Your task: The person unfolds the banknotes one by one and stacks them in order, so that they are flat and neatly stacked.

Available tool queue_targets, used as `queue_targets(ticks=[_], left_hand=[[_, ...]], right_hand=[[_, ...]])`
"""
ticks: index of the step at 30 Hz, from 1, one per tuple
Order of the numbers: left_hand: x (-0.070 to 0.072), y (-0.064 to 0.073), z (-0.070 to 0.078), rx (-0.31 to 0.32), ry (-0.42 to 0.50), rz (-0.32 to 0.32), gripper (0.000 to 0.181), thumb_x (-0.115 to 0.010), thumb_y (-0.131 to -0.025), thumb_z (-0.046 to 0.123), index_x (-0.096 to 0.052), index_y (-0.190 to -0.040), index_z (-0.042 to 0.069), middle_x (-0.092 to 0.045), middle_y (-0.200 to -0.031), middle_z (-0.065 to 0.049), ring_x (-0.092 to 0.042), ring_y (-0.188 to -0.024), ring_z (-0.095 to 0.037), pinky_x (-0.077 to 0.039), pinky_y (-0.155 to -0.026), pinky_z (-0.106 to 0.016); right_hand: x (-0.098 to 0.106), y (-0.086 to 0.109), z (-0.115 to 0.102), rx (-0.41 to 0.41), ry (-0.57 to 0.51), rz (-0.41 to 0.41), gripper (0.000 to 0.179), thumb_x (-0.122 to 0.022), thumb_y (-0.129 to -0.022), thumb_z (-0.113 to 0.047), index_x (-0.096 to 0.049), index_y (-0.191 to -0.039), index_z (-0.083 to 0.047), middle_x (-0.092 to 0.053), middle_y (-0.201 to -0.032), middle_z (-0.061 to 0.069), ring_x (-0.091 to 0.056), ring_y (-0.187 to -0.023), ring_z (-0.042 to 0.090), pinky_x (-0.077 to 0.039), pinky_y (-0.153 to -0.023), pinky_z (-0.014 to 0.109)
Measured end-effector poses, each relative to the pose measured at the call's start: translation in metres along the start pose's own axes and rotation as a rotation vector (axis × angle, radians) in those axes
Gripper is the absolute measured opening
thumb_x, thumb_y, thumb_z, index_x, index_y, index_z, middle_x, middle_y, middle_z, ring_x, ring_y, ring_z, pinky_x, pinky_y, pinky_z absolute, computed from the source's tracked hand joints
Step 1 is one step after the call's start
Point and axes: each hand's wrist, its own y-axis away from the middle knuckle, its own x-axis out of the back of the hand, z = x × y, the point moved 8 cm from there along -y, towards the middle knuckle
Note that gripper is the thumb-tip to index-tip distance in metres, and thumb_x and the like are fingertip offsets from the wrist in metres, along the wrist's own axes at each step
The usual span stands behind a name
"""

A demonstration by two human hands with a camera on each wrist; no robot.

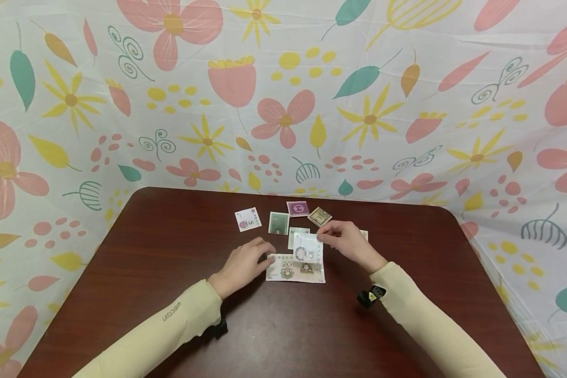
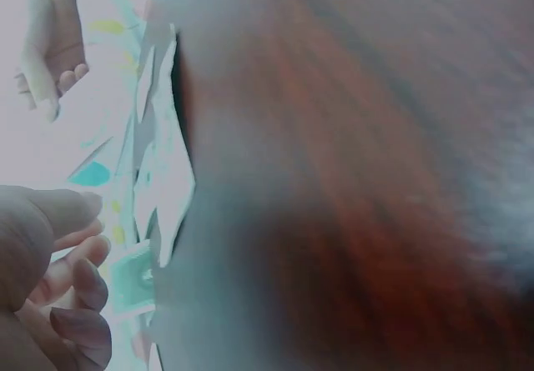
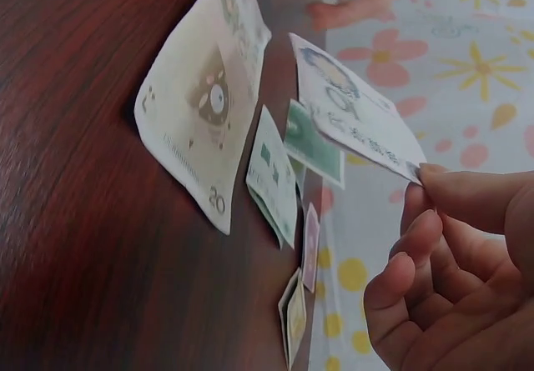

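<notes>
My right hand (image 1: 349, 242) pinches a small play banknote marked 10 (image 3: 350, 108) at its corner between thumb and fingertips. The note is tilted in the air, and in the head view it overlaps a larger cream note marked 20 (image 1: 279, 274). That larger note lies on the table, bent a little, with a bear figure on it. My left hand (image 1: 245, 266) is at the left edge of the 20 note, its fingers loosely bent. In the left wrist view, nothing shows between the fingers of the left hand (image 2: 58, 279).
Behind the hands on the dark wooden table (image 1: 179, 220) lie a note marked 5 (image 1: 248, 219), a green note (image 1: 279, 223), a pale green one (image 1: 293, 237), a purple one (image 1: 297, 208) and a folded tan one (image 1: 319, 216). A flowered cloth (image 1: 283, 126) hangs beyond the table's back edge.
</notes>
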Motion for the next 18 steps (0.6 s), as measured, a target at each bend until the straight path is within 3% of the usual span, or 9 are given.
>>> queue_targets(ticks=[10, 18], left_hand=[[0.015, -0.016, 0.014, -0.022, 0.013, 0.097, 0.012, -0.075, -0.098, 0.021, -0.076, -0.109, 0.016, -0.068, -0.101, 0.002, -0.068, -0.085, -0.017, -0.055, -0.071, -0.039], [0.008, -0.021, 0.020, -0.010, 0.071, 0.070, 0.007, -0.076, -0.097, 0.020, -0.076, -0.104, 0.018, -0.070, -0.097, 0.002, -0.067, -0.083, -0.015, -0.054, -0.071, -0.036]], right_hand=[[-0.021, -0.004, -0.016, 0.072, 0.018, -0.073, 0.008, -0.074, -0.096, -0.011, -0.079, -0.101, -0.007, -0.075, -0.096, 0.003, -0.065, -0.086, 0.015, -0.054, -0.077, 0.032], [-0.035, -0.003, -0.028, 0.122, 0.041, -0.159, 0.011, -0.072, -0.099, -0.016, -0.080, -0.103, -0.009, -0.077, -0.103, 0.001, -0.067, -0.093, 0.014, -0.055, -0.082, 0.035]])
